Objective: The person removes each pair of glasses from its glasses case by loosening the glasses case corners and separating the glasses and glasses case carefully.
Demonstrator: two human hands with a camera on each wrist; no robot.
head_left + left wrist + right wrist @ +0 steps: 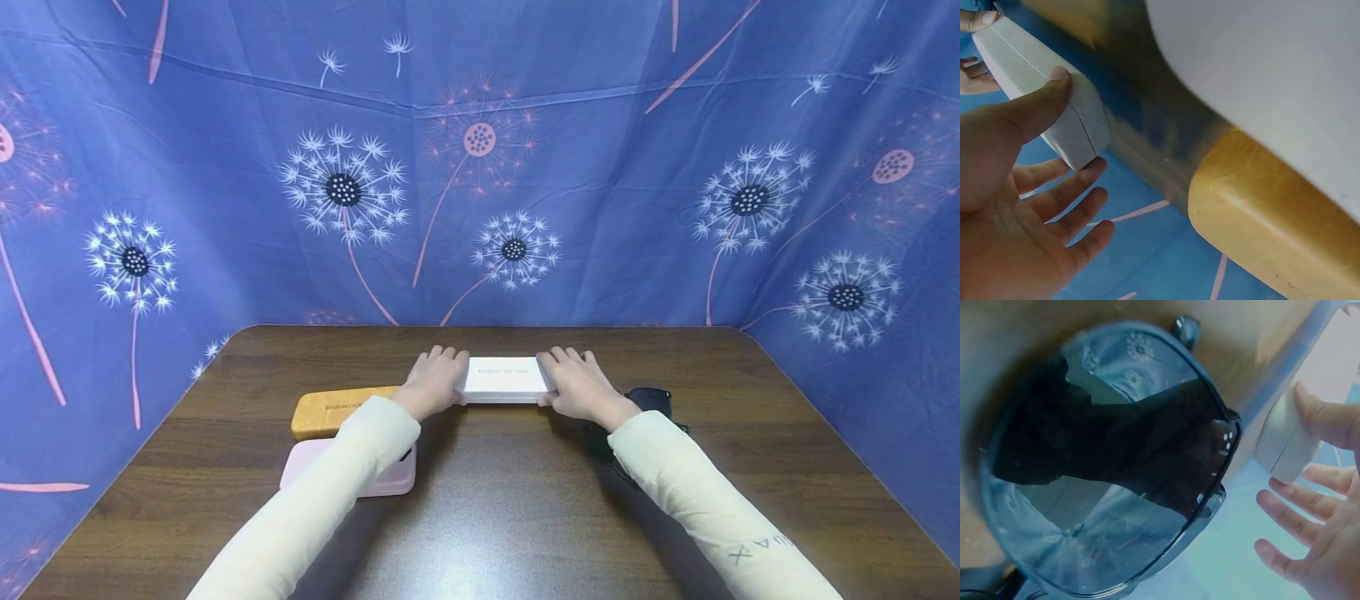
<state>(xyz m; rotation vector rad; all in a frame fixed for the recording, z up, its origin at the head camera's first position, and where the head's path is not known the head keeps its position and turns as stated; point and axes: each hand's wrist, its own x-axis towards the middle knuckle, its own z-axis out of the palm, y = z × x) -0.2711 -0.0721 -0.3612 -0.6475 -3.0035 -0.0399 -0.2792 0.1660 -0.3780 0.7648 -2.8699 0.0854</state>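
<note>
A white glasses case (pixel 502 379) with small lettering on its lid lies crosswise between both hands, near the table's far side. My left hand (pixel 431 383) grips its left end; in the left wrist view the thumb (pixel 1054 94) presses the near side and fingertips reach the far lower edge. The opposite end is held by my right hand (pixel 577 383), whose thumb (pixel 1319 415) lies on the near side in the right wrist view. A seam runs along the case's side, and its lid is down. Dark sunglasses (pixel 1141 444) sit close under the right wrist.
Left of the white case, a mustard-yellow glasses case (pixel 322 412) lies behind a pink one (pixel 386 482), both partly covered by the left forearm. The right forearm hides part of the sunglasses. Behind the wooden table (pixel 510 517) hangs a blue dandelion-print cloth (pixel 600 208).
</note>
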